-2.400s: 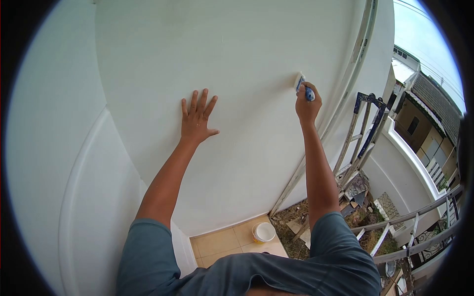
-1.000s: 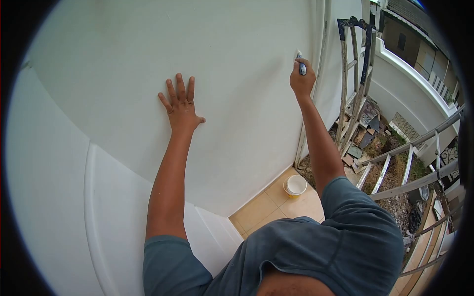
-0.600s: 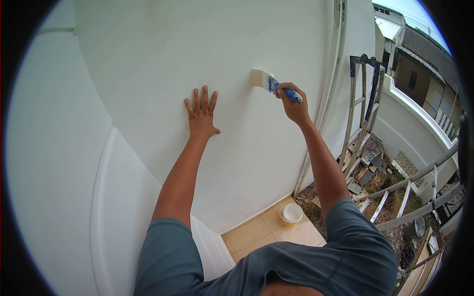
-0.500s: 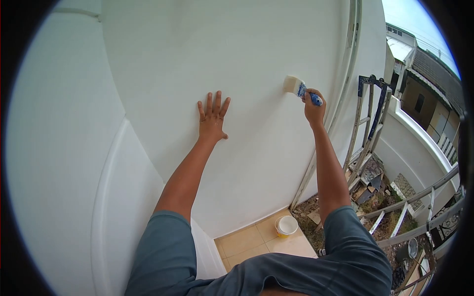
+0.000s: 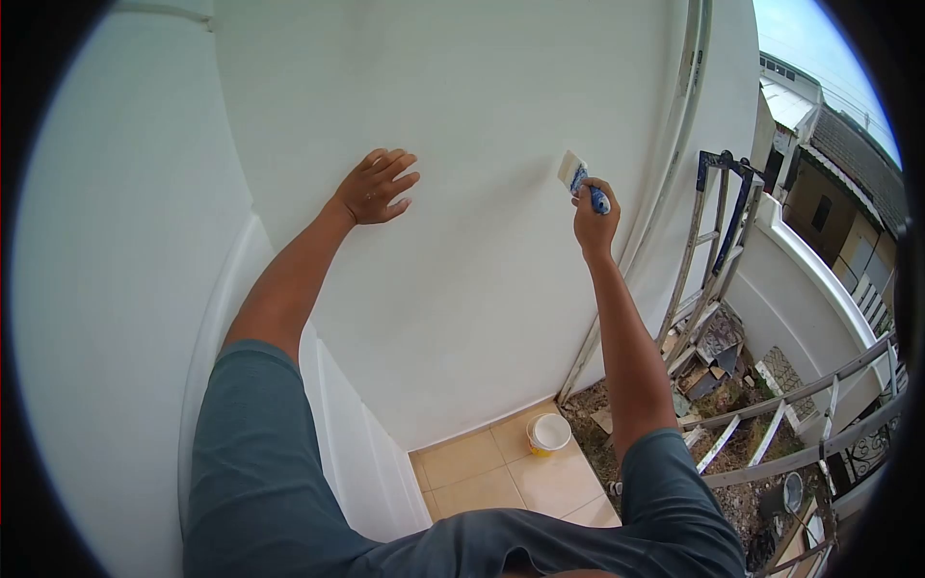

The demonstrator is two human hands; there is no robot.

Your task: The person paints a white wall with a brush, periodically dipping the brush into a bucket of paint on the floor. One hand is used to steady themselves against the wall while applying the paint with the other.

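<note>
A paintbrush [image 5: 572, 171] with pale bristles and a blue, paint-spotted handle is gripped in my right hand [image 5: 597, 216]. Its bristles point up and left, close to the white wall [image 5: 462, 279]. My left hand [image 5: 379, 189] is farther left, fingers spread and slightly bent, in front of the same wall and holding nothing. Below, on the tiled floor, stands a small bucket [image 5: 549, 434] with a white inside and some yellow on its outside.
A ladder [image 5: 715, 231] with a blue top stands to the right, past the wall's edge trim [image 5: 672, 164]. Rubble and broken pieces [image 5: 718, 361] lie on the ground there. Another ladder [image 5: 761, 438] lies slanted at lower right, near a dark bucket [image 5: 785, 493].
My left hand has shifted left and up, its fingers going from flat on the wall to bent. My right hand has moved slightly left and down, and the brush is now tilted differently.
</note>
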